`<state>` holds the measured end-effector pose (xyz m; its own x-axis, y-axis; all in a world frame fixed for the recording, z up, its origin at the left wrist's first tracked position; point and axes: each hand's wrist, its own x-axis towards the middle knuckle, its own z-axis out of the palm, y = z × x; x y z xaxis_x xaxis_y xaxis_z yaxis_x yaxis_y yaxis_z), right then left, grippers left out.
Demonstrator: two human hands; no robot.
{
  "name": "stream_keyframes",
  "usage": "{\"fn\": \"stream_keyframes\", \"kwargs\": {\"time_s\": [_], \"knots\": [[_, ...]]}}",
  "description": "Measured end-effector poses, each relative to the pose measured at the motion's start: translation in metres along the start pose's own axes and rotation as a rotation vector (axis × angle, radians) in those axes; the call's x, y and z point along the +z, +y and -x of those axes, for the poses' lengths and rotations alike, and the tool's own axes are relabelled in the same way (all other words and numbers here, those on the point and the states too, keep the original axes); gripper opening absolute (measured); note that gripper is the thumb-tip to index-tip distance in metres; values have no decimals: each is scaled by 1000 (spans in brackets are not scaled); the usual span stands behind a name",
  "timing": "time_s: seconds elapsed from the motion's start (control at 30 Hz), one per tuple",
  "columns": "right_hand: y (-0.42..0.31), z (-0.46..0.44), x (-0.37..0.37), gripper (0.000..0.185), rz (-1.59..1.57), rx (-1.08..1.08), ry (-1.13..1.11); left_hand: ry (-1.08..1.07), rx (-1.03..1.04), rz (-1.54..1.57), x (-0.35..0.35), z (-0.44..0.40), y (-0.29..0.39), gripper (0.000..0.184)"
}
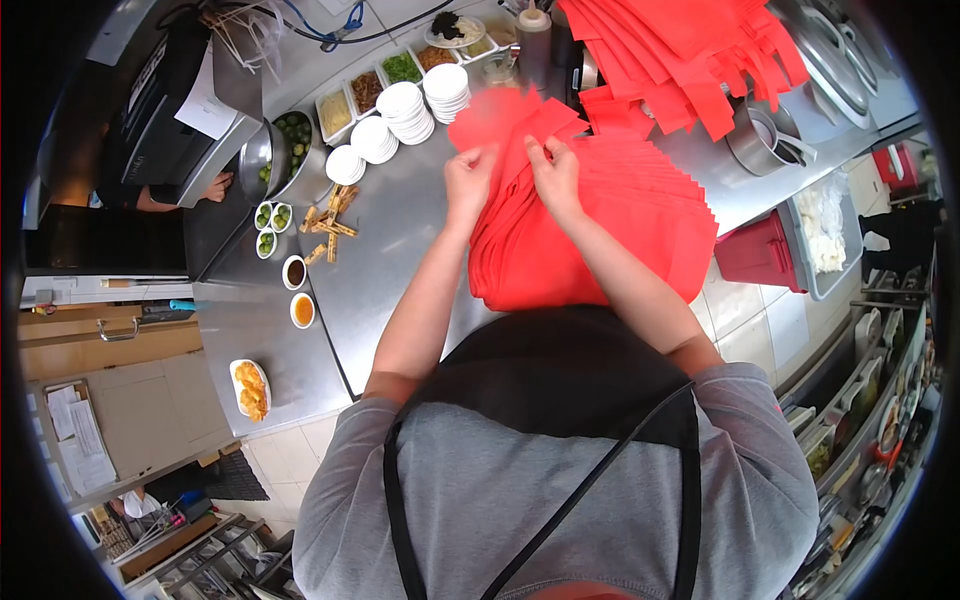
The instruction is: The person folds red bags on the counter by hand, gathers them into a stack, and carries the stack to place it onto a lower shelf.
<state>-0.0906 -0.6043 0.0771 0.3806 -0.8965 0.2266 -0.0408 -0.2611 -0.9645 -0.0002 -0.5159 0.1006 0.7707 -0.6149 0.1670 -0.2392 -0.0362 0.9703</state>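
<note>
A thick fanned stack of red cloth bags (610, 215) lies on the steel counter right in front of my body. My left hand (470, 183) is closed, thumb and fingers pinching the edge of a red bag at the stack's upper left. Beside it, my right hand (556, 180) pinches the red cloth near the top of the same stack. The upper flap of the cloth between and above my hands is blurred. Farther back on the right is a second pile of red bags (680, 60), their strap ends hanging toward me.
Left of the stack stand piles of white saucers (402, 112), bamboo pieces (330, 222), sauce bowls (302, 310) and a pot of green citrus (295, 150). A steel pot (765, 140) sits on the right. Another person's hand (218, 187) shows at far left.
</note>
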Motion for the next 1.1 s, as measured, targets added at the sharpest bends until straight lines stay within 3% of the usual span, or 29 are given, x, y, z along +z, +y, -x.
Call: {"fn": "stream_keyframes", "kwargs": {"time_s": [0.03,0.07,0.1,0.13,0.2,0.33,0.67,0.7,0.77,0.83,0.93,1.03,1.1], "knots": [[-5,1,-2,31,39,36,-1,1,-2,0,-2,-3,-8,18],[-3,1,-4,31,40,37,-3,20,-133,161,-7,-8,-15,17],[0,0,-7,30,-159,127,20,40,-264,321,-11,-11,-21,17],[2,-1,-8,29,-358,216,44,41,-266,321,-13,-12,-28,17],[6,0,-6,27,-451,261,68,29,-423,783,-16,-9,-16,22],[5,7,0,23,-620,318,109,100,-594,917,-14,-4,-10,28],[3,10,2,22,-725,374,188,149,-635,887,-14,-5,-8,27],[8,8,1,22,-725,373,188,125,-548,802,-14,-6,-8,25],[17,3,-4,24,-481,206,28,101,-464,717,-13,-7,-16,24],[11,-2,-9,25,-503,228,48,175,-359,460,-10,-12,-34,20],[5,-4,-10,26,-535,260,55,168,-445,715,-23,-18,-27,20],[0,-2,-11,27,-546,295,22,89,-421,646,-18,-20,-42,19],[-6,-1,-14,20,-306,251,-194,31,-377,559,-16,-18,-38,18]]}}
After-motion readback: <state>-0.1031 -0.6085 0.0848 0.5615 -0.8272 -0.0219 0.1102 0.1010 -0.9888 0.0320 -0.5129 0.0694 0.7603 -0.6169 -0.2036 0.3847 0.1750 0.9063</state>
